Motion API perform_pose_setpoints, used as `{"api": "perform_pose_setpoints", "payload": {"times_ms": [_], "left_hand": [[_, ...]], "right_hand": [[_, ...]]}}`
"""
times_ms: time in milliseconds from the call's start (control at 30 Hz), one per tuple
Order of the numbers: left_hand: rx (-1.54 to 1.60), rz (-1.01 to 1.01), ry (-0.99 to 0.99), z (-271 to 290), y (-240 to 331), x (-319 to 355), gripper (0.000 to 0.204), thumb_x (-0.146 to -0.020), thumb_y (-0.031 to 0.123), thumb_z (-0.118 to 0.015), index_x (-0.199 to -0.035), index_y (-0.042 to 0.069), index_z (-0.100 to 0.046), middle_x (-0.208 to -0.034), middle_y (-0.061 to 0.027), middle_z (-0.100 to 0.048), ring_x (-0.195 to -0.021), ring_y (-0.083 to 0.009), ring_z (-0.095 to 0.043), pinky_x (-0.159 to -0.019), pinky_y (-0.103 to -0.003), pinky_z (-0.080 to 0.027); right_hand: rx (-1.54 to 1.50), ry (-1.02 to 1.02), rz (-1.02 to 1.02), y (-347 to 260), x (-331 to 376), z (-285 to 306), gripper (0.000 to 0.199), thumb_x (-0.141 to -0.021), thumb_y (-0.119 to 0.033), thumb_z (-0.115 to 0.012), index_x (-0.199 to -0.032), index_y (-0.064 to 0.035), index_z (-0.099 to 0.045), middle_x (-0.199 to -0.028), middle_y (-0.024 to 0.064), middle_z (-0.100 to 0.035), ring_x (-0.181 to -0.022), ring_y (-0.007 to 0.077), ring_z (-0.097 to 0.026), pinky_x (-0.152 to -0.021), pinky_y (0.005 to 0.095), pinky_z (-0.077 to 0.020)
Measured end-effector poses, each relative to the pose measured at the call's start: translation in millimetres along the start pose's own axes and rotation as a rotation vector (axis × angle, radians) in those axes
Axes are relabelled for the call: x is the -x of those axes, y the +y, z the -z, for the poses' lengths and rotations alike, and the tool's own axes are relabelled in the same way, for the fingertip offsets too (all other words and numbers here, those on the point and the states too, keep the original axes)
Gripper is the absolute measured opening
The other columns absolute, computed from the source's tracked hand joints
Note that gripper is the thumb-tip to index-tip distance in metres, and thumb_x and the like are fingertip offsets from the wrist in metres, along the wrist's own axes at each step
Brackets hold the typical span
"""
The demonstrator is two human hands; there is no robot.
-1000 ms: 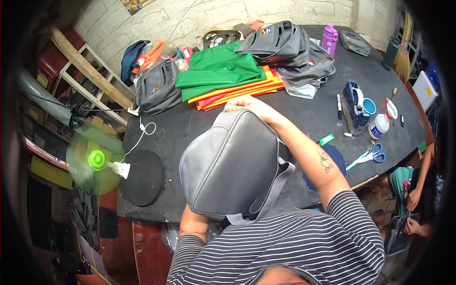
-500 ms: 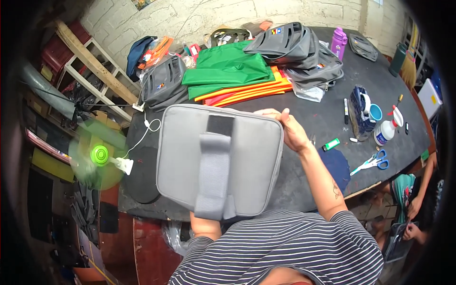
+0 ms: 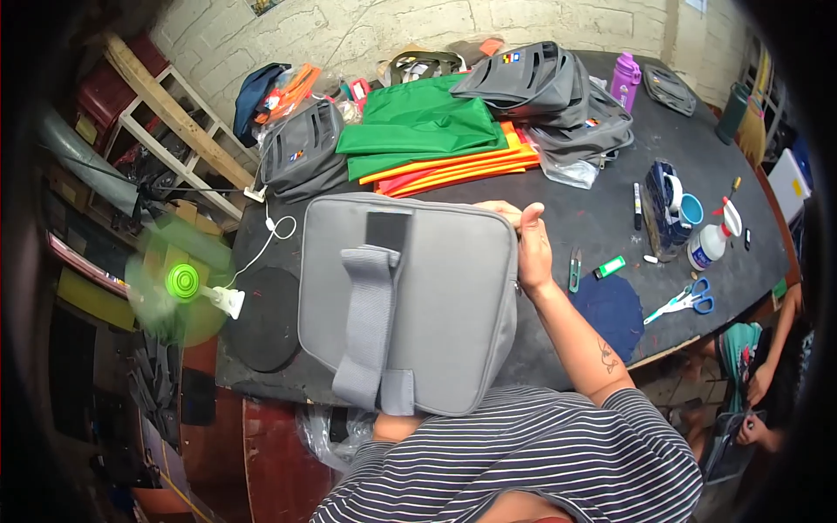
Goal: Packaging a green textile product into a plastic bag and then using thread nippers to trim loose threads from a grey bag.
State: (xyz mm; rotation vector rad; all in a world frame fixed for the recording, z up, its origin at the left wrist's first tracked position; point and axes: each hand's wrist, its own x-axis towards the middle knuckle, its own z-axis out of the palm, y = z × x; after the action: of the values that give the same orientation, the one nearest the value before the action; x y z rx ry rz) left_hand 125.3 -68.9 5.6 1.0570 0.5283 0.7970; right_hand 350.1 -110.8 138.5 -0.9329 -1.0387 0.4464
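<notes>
I've got the grey bag (image 3: 410, 301) up flat in front of my chest, its broad panel with the webbing handle (image 3: 370, 318) facing up at me, so the whole face is open to view. My right hand (image 3: 529, 244) grips the far right corner, fingers curled round the edge and thumb up along the top, pinching the rim to keep the panel from flopping. My left hand is somewhere under the near edge; only a bit of forearm shows below the bag, so I can't tell how it's closed.

The bag hangs over the near edge of the black worktable (image 3: 602, 218), clear of the clutter. Just right of my wrist lie thread snips (image 3: 575, 268) and a green lighter (image 3: 610, 267), close enough to grab. Blue-handled scissors (image 3: 683, 302) sit further right, beside a white spray bottle (image 3: 711, 244). Folded green and orange fabric (image 3: 427, 131) is stacked at the back with more grey bags (image 3: 540, 83). A small green fan (image 3: 183, 283) spins off the left edge.
</notes>
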Motion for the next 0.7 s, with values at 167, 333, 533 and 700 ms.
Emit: {"api": "perform_pose_setpoints", "payload": {"times_ms": [167, 333, 533, 700], "left_hand": [[0.044, 0.042, 0.004, -3.6, 22.3, -47.3, 0.040, -0.096, 0.024, -0.043, -0.130, 0.002, -0.046, -0.126, -0.0114, -0.053, -0.113, -0.0235, -0.052, -0.099, -0.035, -0.040], [0.089, 0.064, 0.024, 0.8, 24.4, -54.9, 0.041, -0.096, 0.024, -0.044, -0.131, 0.003, -0.046, -0.126, -0.0109, -0.053, -0.114, -0.0233, -0.052, -0.100, -0.035, -0.040], [0.145, 0.098, 0.035, 11.9, 25.6, -54.9, 0.041, -0.096, 0.024, -0.044, -0.131, 0.003, -0.046, -0.127, -0.0104, -0.053, -0.114, -0.0231, -0.052, -0.100, -0.035, -0.039], [0.211, 0.109, 0.072, 22.7, 35.2, -61.6, 0.041, -0.096, 0.024, -0.045, -0.132, 0.003, -0.045, -0.127, -0.0099, -0.053, -0.114, -0.0229, -0.052, -0.100, -0.034, -0.039]], "right_hand": [[0.136, -0.211, 0.177, 1.0, 0.6, -3.8, 0.077, -0.090, -0.064, -0.037, -0.113, 0.0059, -0.060, -0.113, 0.0171, -0.059, -0.109, 0.0266, -0.053, -0.096, 0.0353, -0.0377], [0.136, -0.204, 0.162, 9.9, 6.5, 4.3, 0.060, -0.088, -0.050, -0.054, -0.109, 0.0060, -0.061, -0.112, 0.0171, -0.060, -0.106, 0.0270, -0.054, -0.094, 0.0357, -0.0381], [0.305, -0.090, 0.206, 15.3, 0.2, 12.3, 0.020, -0.090, -0.018, -0.058, -0.086, -0.0011, -0.067, -0.086, 0.0082, -0.068, -0.080, 0.0207, -0.057, -0.075, 0.0319, -0.0449], [0.324, -0.014, -0.102, 33.3, 27.3, 23.8, 0.028, -0.094, -0.021, -0.053, -0.086, 0.0017, -0.067, -0.076, 0.0070, -0.065, -0.071, 0.0182, -0.059, -0.064, 0.0292, -0.0469]]}}
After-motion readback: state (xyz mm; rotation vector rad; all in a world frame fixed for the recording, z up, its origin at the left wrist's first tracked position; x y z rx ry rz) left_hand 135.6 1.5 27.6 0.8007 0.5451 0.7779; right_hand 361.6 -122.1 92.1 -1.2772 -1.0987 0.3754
